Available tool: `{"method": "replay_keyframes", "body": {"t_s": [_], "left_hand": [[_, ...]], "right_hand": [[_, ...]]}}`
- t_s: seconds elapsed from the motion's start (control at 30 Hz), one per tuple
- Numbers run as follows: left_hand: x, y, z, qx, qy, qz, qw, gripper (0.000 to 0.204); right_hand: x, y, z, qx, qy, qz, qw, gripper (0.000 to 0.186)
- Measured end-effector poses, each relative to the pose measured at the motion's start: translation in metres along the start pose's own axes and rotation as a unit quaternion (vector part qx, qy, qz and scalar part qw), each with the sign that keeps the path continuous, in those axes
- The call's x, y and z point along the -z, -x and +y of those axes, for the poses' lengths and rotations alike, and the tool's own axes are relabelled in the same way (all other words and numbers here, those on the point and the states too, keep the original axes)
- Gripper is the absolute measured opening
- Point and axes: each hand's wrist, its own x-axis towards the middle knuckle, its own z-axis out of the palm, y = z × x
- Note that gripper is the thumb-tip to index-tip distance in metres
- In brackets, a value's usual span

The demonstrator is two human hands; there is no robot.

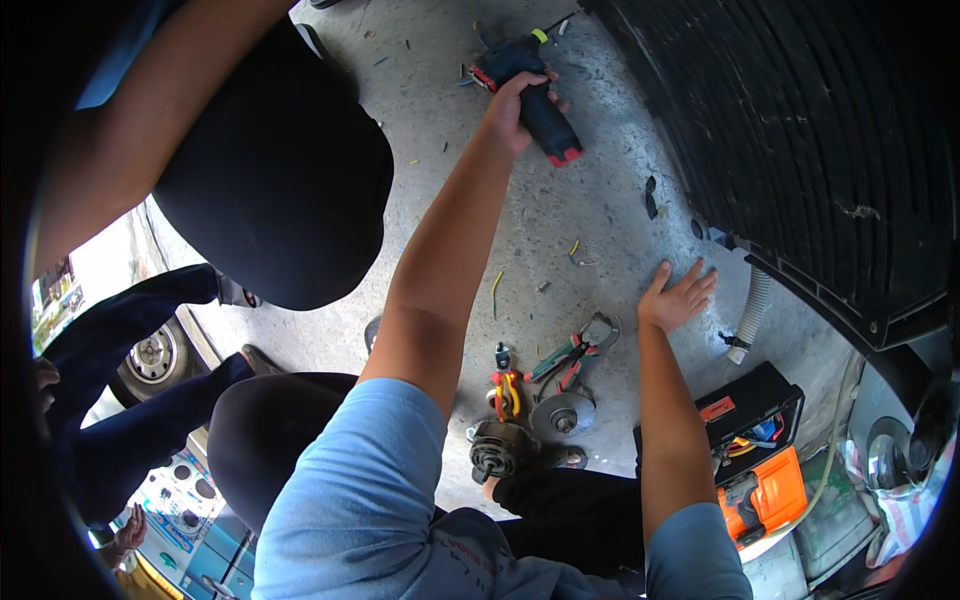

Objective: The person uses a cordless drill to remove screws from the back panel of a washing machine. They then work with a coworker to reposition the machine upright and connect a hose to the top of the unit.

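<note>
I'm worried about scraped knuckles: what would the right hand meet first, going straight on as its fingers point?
The right hand would probably meet the near edge of the black ribbed panel; depth is unclear.

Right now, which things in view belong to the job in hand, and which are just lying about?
Likely in the job:
black-and-red power tool, gripped in the left hand

Apparently just lying about, in neither hand:
red-and-yellow pliers
green-and-red-handled cutters
metal disc
yellow-green wire scrap
orange-and-black toolbox
</note>
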Motion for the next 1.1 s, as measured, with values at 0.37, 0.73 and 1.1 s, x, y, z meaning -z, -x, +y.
{"method": "replay_keyframes", "body": {"t_s": [0.37, 0.73, 1.1], "left_hand": [[-0.006, 0.001, 0.002, 0.003, -0.003, 0.012, 1.000, 0.027], [-0.006, -0.006, 0.004, 0.016, -0.006, 0.005, 1.000, 0.026], [-0.001, -0.009, 0.031, 0.063, -0.035, -0.017, 0.997, 0.031]], "right_hand": [[0.000, 0.000, 0.001, -0.002, 0.001, -0.001, 1.000, 0.074], [-0.001, 0.000, 0.002, 0.003, 0.004, 0.005, 1.000, 0.073], [0.000, -0.001, 0.002, 0.002, -0.004, 0.008, 1.000, 0.073]]}}
